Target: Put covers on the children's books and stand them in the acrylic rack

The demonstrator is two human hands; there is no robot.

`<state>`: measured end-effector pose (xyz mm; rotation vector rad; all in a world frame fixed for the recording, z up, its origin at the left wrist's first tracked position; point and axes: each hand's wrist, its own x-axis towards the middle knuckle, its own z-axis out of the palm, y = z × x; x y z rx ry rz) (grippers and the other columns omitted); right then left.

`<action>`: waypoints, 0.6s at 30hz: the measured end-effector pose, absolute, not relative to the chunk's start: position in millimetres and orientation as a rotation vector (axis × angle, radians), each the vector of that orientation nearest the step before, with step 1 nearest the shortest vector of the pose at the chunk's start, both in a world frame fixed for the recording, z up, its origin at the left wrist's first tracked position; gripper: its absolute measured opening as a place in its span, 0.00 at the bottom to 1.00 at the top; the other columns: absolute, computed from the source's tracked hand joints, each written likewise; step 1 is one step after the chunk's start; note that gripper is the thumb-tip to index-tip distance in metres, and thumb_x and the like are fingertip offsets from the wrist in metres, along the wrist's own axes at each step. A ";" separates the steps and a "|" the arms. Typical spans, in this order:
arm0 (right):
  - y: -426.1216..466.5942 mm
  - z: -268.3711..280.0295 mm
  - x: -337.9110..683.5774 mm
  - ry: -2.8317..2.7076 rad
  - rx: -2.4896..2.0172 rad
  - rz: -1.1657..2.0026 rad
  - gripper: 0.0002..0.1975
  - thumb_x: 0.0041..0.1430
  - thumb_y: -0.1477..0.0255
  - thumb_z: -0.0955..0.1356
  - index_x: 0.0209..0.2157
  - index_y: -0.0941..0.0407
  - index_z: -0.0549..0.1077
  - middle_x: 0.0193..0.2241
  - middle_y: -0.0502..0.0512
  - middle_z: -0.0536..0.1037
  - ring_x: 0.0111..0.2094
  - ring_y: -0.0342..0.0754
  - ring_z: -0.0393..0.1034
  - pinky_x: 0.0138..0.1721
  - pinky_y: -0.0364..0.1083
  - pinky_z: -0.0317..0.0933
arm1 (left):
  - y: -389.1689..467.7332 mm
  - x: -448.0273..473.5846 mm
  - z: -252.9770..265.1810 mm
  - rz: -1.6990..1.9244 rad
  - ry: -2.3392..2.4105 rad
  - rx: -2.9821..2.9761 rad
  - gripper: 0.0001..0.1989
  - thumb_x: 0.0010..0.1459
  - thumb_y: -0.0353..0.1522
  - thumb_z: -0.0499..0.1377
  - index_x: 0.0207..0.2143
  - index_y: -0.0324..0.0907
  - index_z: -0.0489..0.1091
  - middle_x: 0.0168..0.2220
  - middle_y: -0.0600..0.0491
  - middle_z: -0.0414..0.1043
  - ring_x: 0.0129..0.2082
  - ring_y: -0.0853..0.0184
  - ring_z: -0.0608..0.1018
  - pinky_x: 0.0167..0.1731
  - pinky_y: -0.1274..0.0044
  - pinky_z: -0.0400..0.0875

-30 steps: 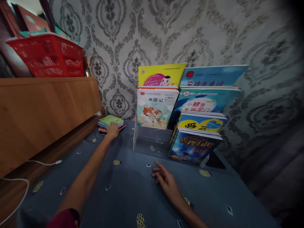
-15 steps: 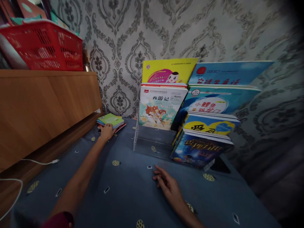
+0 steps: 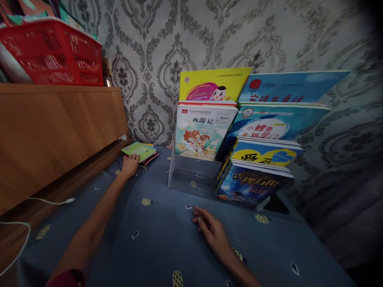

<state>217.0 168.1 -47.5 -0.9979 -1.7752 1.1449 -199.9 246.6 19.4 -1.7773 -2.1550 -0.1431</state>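
At the far left of the bed-like surface, my left hand [image 3: 131, 164] has its fingers curled over the near edge of a green book [image 3: 140, 151]. This book lies on top of a small stack of books [image 3: 152, 158], whose yellow, blue, red and dark edges show beneath it. My thumb is mostly hidden. My right hand [image 3: 213, 232] rests above the blue patterned cloth, fingers loosely stretched and holding nothing. Nearest to it stands a clear acrylic book rack [image 3: 188, 181], with a white picture book [image 3: 203, 133] in its left side and a dark blue book [image 3: 251, 185] at the front right.
More books stand in the rack, among them a yellow book [image 3: 206, 81] and a teal book [image 3: 287, 119]. A dark flat object [image 3: 277, 204] lies behind the rack's right end. On the left are a wooden cabinet [image 3: 60, 123], a red basket [image 3: 54, 52] and a white cable [image 3: 56, 202].
The green book has slid slightly left over the stack with my left hand, uncovering yellow and blue at the back. My right hand has barely moved. The view has tilted slightly.
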 end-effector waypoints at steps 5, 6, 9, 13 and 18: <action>166.9 -40.8 215.5 -1.827 -0.982 1.097 0.23 0.61 0.55 0.64 0.48 0.57 0.77 0.36 0.61 0.81 0.31 0.51 0.75 0.32 0.50 0.71 | 237.9 -195.9 16.0 -0.080 -2.117 -1.788 0.23 0.66 0.24 0.44 0.62 0.37 0.61 0.61 0.35 0.65 0.61 0.49 0.67 0.60 0.54 0.54; 166.4 -39.1 215.0 -1.840 -0.975 1.084 0.23 0.62 0.56 0.63 0.47 0.57 0.77 0.36 0.61 0.81 0.30 0.51 0.75 0.32 0.49 0.71 | 234.5 -194.4 16.0 -0.068 -2.109 -1.791 0.23 0.65 0.24 0.45 0.62 0.37 0.60 0.61 0.35 0.65 0.60 0.49 0.68 0.60 0.53 0.54; 165.3 -35.8 213.9 -1.862 -0.959 1.045 0.21 0.62 0.57 0.62 0.46 0.57 0.77 0.35 0.60 0.80 0.30 0.50 0.75 0.31 0.49 0.71 | 221.3 -188.9 16.2 -0.027 -2.088 -1.801 0.23 0.65 0.25 0.46 0.62 0.36 0.60 0.60 0.33 0.65 0.59 0.49 0.69 0.59 0.54 0.56; 166.0 -37.2 213.6 -1.875 -0.934 1.029 0.20 0.62 0.60 0.62 0.46 0.56 0.77 0.37 0.60 0.80 0.32 0.51 0.76 0.31 0.48 0.71 | 198.9 -179.9 14.1 0.041 -2.066 -1.829 0.22 0.66 0.25 0.46 0.61 0.36 0.61 0.58 0.34 0.68 0.57 0.50 0.72 0.58 0.55 0.57; 168.2 -41.0 212.9 -1.900 -0.912 1.022 0.19 0.62 0.63 0.62 0.47 0.57 0.76 0.37 0.60 0.80 0.33 0.52 0.76 0.31 0.49 0.72 | 170.2 -174.4 10.0 0.144 -2.073 -1.859 0.20 0.67 0.25 0.45 0.59 0.35 0.63 0.55 0.36 0.71 0.53 0.53 0.76 0.58 0.57 0.61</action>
